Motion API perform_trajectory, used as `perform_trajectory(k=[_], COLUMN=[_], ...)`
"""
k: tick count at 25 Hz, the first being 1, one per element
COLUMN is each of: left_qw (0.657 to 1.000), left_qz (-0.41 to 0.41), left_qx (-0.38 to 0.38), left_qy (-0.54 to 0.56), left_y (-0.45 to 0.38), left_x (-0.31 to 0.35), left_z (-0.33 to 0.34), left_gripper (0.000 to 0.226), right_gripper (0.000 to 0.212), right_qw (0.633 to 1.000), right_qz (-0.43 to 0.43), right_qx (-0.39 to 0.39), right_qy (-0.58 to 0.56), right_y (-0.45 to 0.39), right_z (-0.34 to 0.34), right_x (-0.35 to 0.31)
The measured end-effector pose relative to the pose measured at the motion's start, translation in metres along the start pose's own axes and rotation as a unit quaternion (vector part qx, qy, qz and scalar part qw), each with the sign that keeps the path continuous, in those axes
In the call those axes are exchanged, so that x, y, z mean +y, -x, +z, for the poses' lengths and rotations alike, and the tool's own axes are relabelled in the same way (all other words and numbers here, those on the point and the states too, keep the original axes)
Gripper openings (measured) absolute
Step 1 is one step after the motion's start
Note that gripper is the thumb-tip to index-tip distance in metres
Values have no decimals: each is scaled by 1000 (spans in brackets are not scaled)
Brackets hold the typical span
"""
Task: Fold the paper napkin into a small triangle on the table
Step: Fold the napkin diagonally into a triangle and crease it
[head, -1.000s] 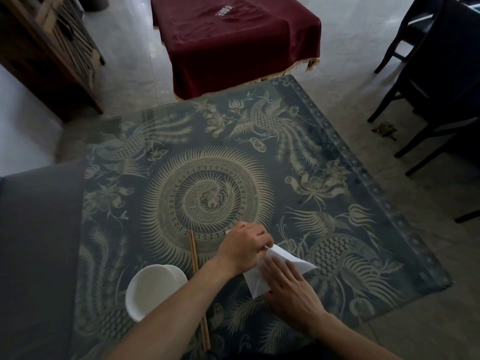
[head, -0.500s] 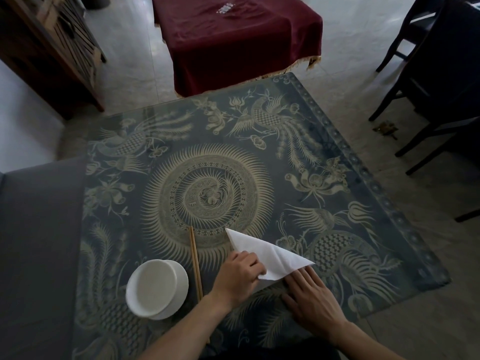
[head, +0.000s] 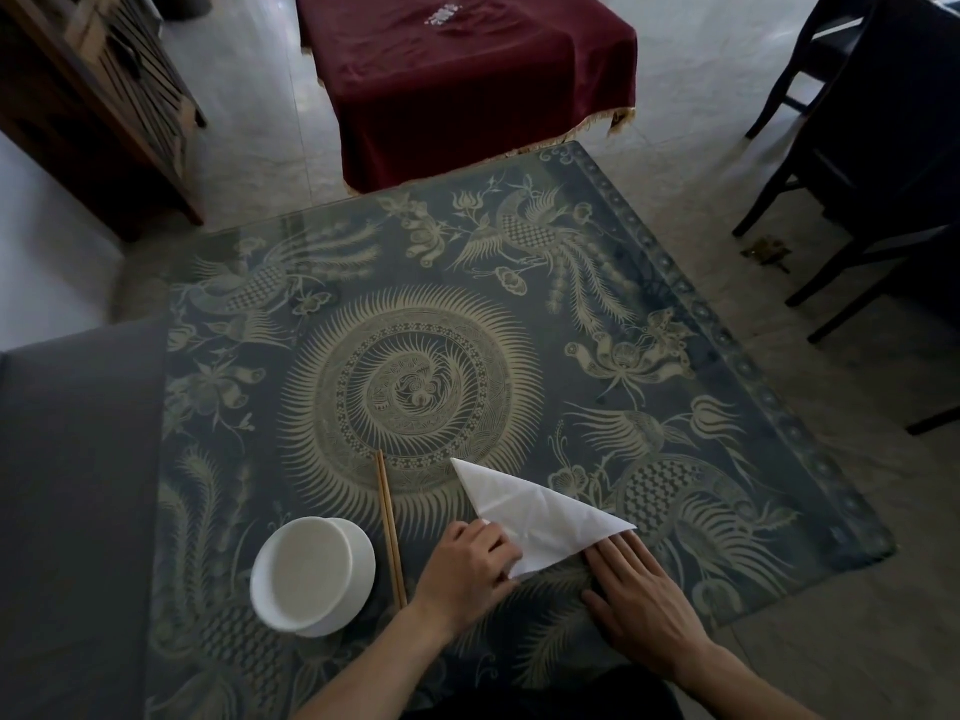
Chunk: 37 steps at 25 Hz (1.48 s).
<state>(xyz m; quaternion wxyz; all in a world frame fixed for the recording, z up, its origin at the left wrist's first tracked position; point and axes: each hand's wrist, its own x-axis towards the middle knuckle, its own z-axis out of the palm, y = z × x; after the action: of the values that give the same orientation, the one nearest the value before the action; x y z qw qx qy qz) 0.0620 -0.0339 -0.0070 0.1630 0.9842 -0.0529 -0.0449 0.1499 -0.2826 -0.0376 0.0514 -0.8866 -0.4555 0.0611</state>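
A white paper napkin (head: 530, 514) lies flat as a triangle on the patterned glass-topped table (head: 415, 356), near its front edge. Its far point aims up-left and another point aims right. My left hand (head: 470, 563) rests curled on the napkin's near-left corner, fingertips pinching the paper. My right hand (head: 641, 597) lies flat on the table with fingers together, its fingertips touching the napkin's lower right edge.
A white bowl (head: 311, 576) stands left of my left hand, with a pair of wooden chopsticks (head: 389, 527) between them. A grey seat (head: 72, 501) borders the table's left side. A red-draped table (head: 457, 80) is beyond, dark chairs (head: 857, 163) at right.
A second ago my left hand covered the half-folded napkin. It pulled back toward me, and the napkin now lies spread as a flat triangle. My right hand slid to the lower right edge.
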Motion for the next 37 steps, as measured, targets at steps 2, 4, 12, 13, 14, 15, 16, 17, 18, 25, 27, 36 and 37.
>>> perform_trajectory(k=[2,4,12,13,14,15,16,17,18,25,27,36,37], left_qw=[1000,1000,999,999,999,999,999,999,999,1000,999,993,992], left_qz=[5,7,28,28,27,28,29,31,32,16,-7,-32,-32], left_qx=[-10,-22,-22,-21,-20,-19,-17,-18,-20,12,-4,-111,-114], left_qy=[-10,-17,-11,-9,-8,-8,-10,-12,-12,-14,-43,-38,-43], left_y=[1,1,10,11,12,13,15,16,17,1,-15,-37,-37], left_x=[-2,-3,-8,-8,-8,-8,-8,-8,-8,-5,-1,4,3], left_z=[1,2,3,3,3,3,4,4,5,6,5,28,29], left_gripper=[27,34,43,43,43,43,42,42,42,45,54,71,72], right_gripper=[59,60,63,64,65,65,65,64,63,60,64,68,68], right_qw=[1000,1000,1000,1000,999,999,999,998,995,997,997,996,996], right_qz=[-5,-1,22,27,31,39,51,68,90,59,64,74,73], right_qx=[4,6,2,2,2,1,1,0,1,23,15,-43,-44], right_qy=[-5,-8,-5,-5,-5,-6,-10,-18,-29,-32,-39,-33,-35], right_y=[-2,-3,4,6,9,12,14,16,17,-22,-40,-52,-52], right_z=[-3,-4,-13,-15,-16,-17,-19,-21,-23,-22,-19,-2,-1], right_x=[1,2,10,11,13,14,17,20,23,-15,-32,-34,-34])
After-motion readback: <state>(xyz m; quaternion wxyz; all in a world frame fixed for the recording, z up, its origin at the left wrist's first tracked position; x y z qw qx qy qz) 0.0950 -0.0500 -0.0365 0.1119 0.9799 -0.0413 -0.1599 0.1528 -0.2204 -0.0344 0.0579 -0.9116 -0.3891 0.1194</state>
